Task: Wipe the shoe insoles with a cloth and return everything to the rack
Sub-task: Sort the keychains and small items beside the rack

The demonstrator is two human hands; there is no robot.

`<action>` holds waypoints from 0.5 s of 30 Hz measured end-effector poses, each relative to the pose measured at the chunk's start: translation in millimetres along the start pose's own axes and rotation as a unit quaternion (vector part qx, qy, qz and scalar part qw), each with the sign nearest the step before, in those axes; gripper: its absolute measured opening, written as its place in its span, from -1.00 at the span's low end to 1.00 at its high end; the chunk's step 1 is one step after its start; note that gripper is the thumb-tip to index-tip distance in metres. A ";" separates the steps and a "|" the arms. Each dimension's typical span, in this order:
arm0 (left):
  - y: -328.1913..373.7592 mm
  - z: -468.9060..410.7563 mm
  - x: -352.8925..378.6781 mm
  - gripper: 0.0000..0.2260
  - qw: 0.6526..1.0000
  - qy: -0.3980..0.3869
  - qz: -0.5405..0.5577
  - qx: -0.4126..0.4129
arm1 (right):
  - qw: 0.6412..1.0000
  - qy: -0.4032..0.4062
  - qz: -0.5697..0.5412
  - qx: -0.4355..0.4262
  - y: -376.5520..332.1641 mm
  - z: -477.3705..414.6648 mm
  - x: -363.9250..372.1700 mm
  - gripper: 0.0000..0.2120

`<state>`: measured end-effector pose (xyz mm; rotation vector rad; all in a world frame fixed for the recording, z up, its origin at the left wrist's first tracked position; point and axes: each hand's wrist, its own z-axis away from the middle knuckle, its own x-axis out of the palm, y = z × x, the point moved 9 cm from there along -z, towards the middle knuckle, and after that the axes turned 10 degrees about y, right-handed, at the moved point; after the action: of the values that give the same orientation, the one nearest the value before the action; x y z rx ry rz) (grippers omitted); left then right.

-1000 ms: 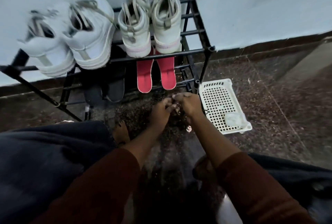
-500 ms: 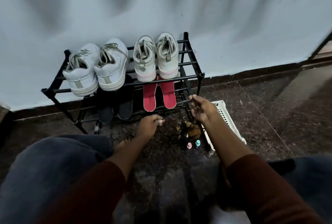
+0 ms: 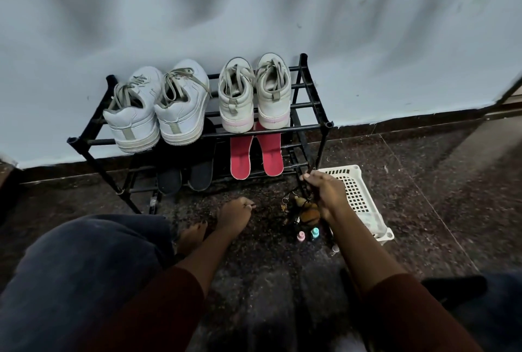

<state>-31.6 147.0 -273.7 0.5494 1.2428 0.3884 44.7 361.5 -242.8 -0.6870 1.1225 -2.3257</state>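
We see two flat red foam insoles (image 3: 255, 155) lying side by side on the lower tier of the black metal-bar shoe rack (image 3: 308, 125), toward its right end, their heels poking past the front bar. Left of them on the same tier sit two dark insoles (image 3: 185, 178). On the top tier, a pair of white-and-pink high-top sneakers (image 3: 254, 94) stands at the right end directly above the red insoles, and a pair of chunky white lace-up sneakers (image 3: 158, 110) fills the left end. Our right hand (image 3: 324, 192) is closed around dark cords from which small keychain trinkets (image 3: 306, 212) dangle, just by the rack's front right leg. Our left hand (image 3: 236, 213) hangs loosely curled over the speckled stone floor (image 3: 452, 196); whether it pinches anything we cannot tell. A white perforated plastic basket (image 3: 360, 202) rests on the floor beside the rack's right end.
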 end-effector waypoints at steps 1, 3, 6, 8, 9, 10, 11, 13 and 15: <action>4.7 1.3 -0.4 -0.82 1.000 0.007 0.027 -0.005 | 1.000 0.000 0.011 -0.005 2.5 0.3 1.8 -0.89; 19.8 5.3 -0.5 -0.79 0.996 0.012 0.085 -0.005 | 0.999 0.004 0.032 -0.022 4.0 3.9 4.8 -0.90; 52.4 11.1 3.2 -0.81 0.988 0.001 0.142 0.058 | 0.996 0.000 0.074 -0.046 5.6 10.2 11.1 -0.94; 68.7 16.0 5.6 -0.78 0.984 -0.010 0.146 0.101 | 0.996 -0.009 0.084 -0.043 10.1 13.1 16.9 -0.95; 73.0 17.5 7.1 -0.77 0.982 -0.014 0.154 0.106 | 0.996 -0.010 0.083 -0.041 12.3 13.8 19.0 -0.94; 74.7 18.1 8.2 -0.77 0.981 -0.013 0.162 0.105 | 0.996 -0.011 0.083 -0.039 14.1 14.8 21.1 -0.93; 75.0 18.5 8.5 -0.78 0.981 -0.006 0.167 0.102 | 0.995 -0.012 0.085 -0.039 15.8 15.4 22.7 -0.92; 72.5 16.7 9.4 -0.82 0.981 0.007 0.169 0.094 | 0.996 -0.014 0.084 -0.038 16.9 17.3 25.2 -0.88; 70.1 14.7 10.6 -0.84 0.983 0.009 0.154 0.097 | 0.997 -0.025 0.069 -0.037 14.1 19.2 28.1 -0.86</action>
<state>-13.3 207.0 -237.5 0.9125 1.2229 0.5351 37.6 325.8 -237.2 -0.6696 1.1997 -2.1496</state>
